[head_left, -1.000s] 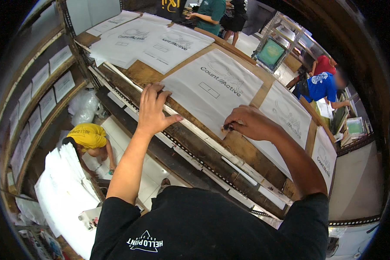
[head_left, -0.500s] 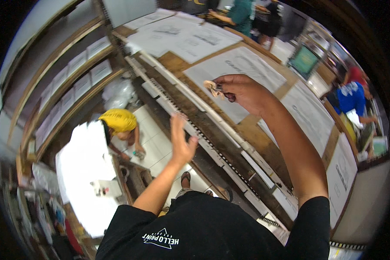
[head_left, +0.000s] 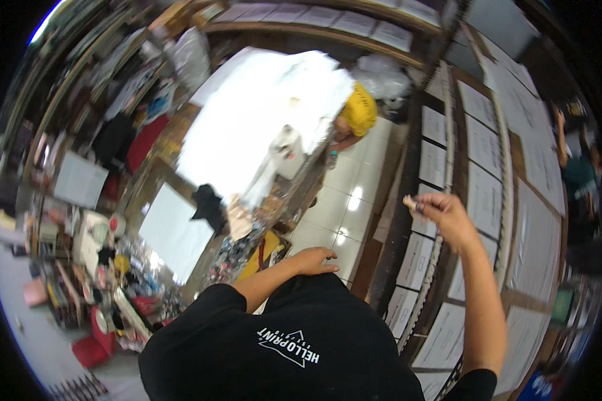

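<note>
pinching a beige scrap [head_left: 410,201], right hand [head_left: 451,218] hovers by printed sheets [head_left: 417,258]; shirt [head_left: 247,371] bears lettering [head_left: 289,348].

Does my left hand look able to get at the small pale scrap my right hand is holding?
Probably yes: your left hand looks empty, and the pale scrap sticks out to the left of your right hand, with nothing visible between.

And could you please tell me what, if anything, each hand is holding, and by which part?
The right hand pinches a small pale scrap by the end nearest the hand; blur hides exactly what it is. The left hand appears empty.
</note>
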The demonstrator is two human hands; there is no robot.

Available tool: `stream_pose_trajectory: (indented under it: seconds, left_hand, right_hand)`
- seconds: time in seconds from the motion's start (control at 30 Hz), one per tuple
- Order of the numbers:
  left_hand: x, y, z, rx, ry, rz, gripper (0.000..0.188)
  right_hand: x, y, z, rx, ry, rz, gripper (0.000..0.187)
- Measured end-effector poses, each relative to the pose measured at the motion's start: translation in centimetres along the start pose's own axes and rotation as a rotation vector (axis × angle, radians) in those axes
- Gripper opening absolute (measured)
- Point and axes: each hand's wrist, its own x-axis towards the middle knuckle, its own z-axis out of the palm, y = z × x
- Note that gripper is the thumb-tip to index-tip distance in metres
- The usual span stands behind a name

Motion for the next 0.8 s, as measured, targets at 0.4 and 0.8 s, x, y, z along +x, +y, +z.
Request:
stream_pose_trajectory:
  seconds: [0.4,0.8]
  left_hand:
    - [-10.3,-2.2,-3.7,-0.114,0.542,-0.174,0.037]
    - [-17.9,-1.6,-5.3,-0.313,0.618,-0.027,0.034]
  right_hand:
    - [9.2,4.9,24.5,0.198,-0.307,0.198,0.019]
    - [14.8,-2.5,42.6,0.182,-0.562,0.066,0.013]
